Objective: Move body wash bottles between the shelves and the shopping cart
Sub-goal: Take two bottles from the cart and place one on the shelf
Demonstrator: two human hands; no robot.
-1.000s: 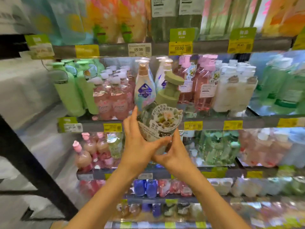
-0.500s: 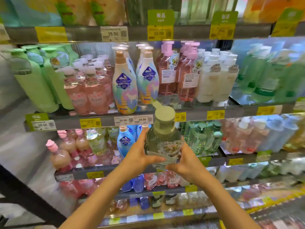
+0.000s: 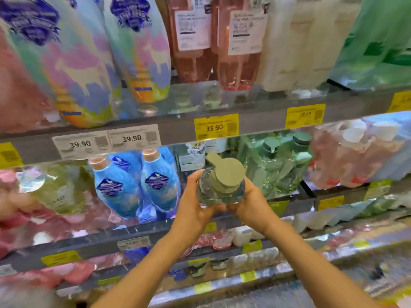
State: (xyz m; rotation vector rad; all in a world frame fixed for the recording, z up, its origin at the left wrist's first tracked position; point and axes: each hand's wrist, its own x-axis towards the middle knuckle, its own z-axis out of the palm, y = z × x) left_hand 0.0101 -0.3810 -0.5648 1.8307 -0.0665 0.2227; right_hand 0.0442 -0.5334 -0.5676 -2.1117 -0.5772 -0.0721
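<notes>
Green-capped body wash bottle [image 3: 222, 185], just right of the blue bottles [image 3: 138, 185], sits clasped in left hand [image 3: 193, 205] and right hand [image 3: 251, 203], each grip curled round it.

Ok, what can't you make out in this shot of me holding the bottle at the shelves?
- Head view: the held bottle is seen from above; its green pump cap and both hands hide the label.
- The left hand and right hand cover its base.
- The upper-shelf bottles are cut off at the top edge.
- The lowest shelves are blurred.
- No shopping cart in view.
</notes>
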